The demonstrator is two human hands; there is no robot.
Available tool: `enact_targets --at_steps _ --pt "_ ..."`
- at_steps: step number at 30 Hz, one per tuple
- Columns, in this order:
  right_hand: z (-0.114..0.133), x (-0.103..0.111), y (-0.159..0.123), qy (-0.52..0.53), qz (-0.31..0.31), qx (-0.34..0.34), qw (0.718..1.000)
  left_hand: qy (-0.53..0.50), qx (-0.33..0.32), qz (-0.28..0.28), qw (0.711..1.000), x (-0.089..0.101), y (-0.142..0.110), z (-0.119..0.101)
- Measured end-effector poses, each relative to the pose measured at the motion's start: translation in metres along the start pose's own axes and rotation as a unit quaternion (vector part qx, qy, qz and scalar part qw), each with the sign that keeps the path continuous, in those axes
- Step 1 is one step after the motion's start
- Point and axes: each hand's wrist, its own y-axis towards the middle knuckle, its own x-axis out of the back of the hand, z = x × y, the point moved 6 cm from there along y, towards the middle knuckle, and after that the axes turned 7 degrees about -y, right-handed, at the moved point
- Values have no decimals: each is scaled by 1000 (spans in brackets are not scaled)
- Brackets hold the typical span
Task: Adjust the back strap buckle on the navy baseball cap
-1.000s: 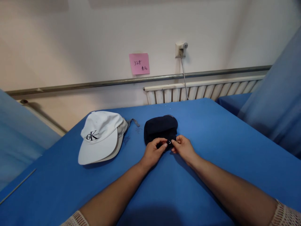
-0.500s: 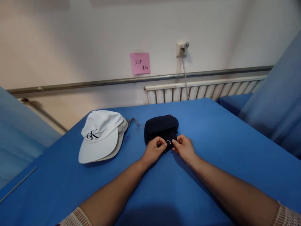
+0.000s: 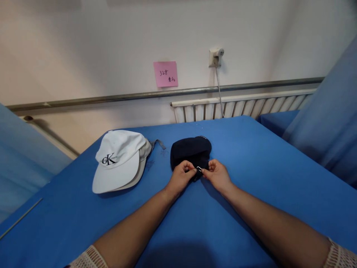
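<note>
A dark navy cap (image 3: 189, 147) lies on the blue surface with its strap side toward me and its brim pointing away. Between my fingertips is a small silver buckle (image 3: 199, 168) at the cap's strap. My left hand (image 3: 181, 176) pinches the dark strap just left of the buckle, thumb against fingers. From the right, my right hand (image 3: 219, 175) pinches the strap at the buckle's other edge. My fingers cover part of the strap, so how it runs through the buckle is hard to make out.
To the left, a white cap (image 3: 118, 160) with black lettering sits over a grey-beige cap (image 3: 145, 152), whose grey strap sticks out. A thin stick (image 3: 21, 219) lies at far left. Beyond are a radiator (image 3: 237, 108), a metal rail (image 3: 125, 97) and curtains (image 3: 329, 119) at both sides.
My right thumb has shifted slightly left onto the buckle, and the buckle shows more of its outline. The cap stays in the same place.
</note>
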Motion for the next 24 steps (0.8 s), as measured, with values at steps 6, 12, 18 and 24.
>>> enact_targets --at_steps 6,12,18,24 --pt "-3 5 1 -74 -18 31 997 53 -26 1 998 1 0 -1" --pt "0 6 1 -106 -14 52 993 154 -77 6 985 1 -3 -7" --pt "0 7 1 -123 -21 55 991 307 -152 7 939 -2 -14 -21" --pt "0 7 0 -125 -16 52 991 414 -217 21 884 -10 -22 -30"
